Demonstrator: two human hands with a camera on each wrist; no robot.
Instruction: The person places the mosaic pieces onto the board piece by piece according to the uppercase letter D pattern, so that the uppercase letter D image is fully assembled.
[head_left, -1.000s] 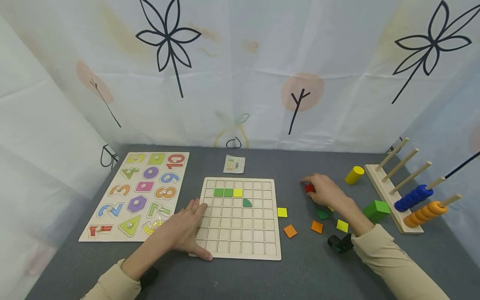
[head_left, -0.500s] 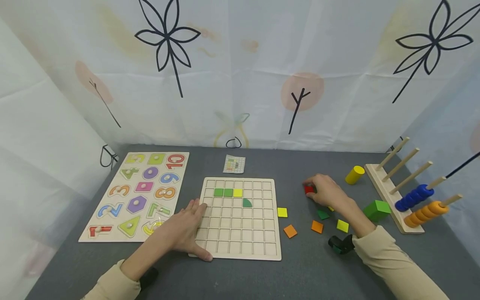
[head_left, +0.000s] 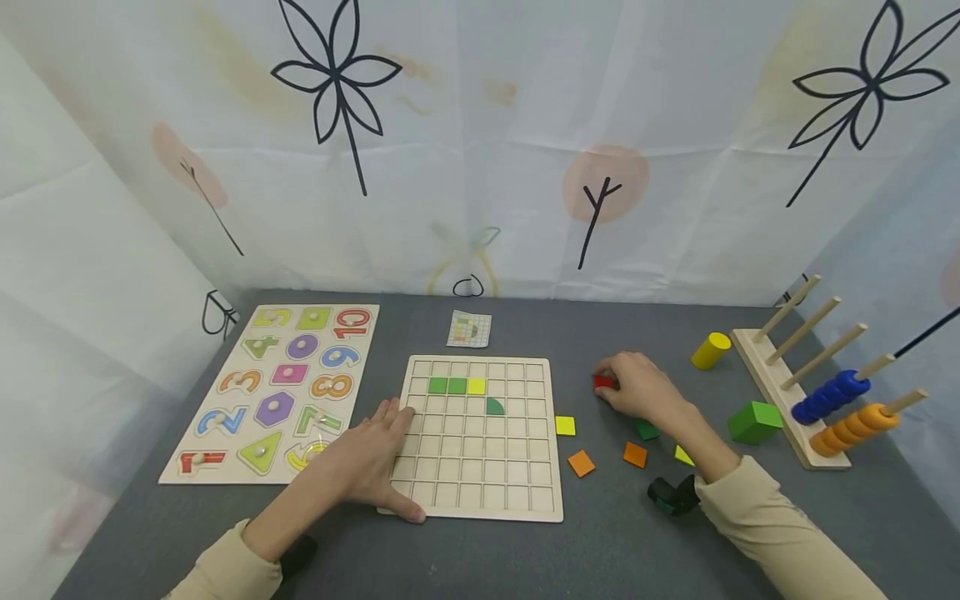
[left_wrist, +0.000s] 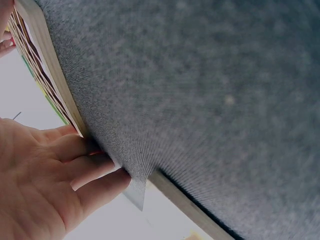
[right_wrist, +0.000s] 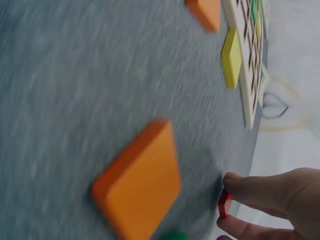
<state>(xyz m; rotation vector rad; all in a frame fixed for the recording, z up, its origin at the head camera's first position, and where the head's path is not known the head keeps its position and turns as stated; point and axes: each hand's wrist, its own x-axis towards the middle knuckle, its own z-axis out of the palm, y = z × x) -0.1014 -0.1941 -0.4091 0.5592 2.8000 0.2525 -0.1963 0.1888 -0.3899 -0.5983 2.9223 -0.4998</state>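
Observation:
In the head view a pale wooden grid board (head_left: 480,450) bears two green square tiles (head_left: 447,386), a yellow tile (head_left: 476,387) and a green quarter-round tile (head_left: 495,406). My left hand (head_left: 363,462) rests along the board's left edge, thumb at the near corner, fingers spread. Its straight fingertips touch the board's side in the left wrist view. To the right of the board, my right hand (head_left: 643,390) pinches a small red tile (head_left: 602,382). The right wrist view shows this red tile (right_wrist: 225,202) between thumb and fingers, just off the table.
Loose orange tiles (head_left: 581,463), yellow tiles (head_left: 565,426) and a green tile (head_left: 646,429) lie right of the board. A pattern card (head_left: 469,329) is behind it. A number puzzle (head_left: 273,392) stands left; a yellow cylinder (head_left: 710,351), green block (head_left: 754,422) and peg stacker (head_left: 787,396) stand right.
My right hand has taken hold of the red tile and moved it slightly left, toward the board. The left hand stays where it was.

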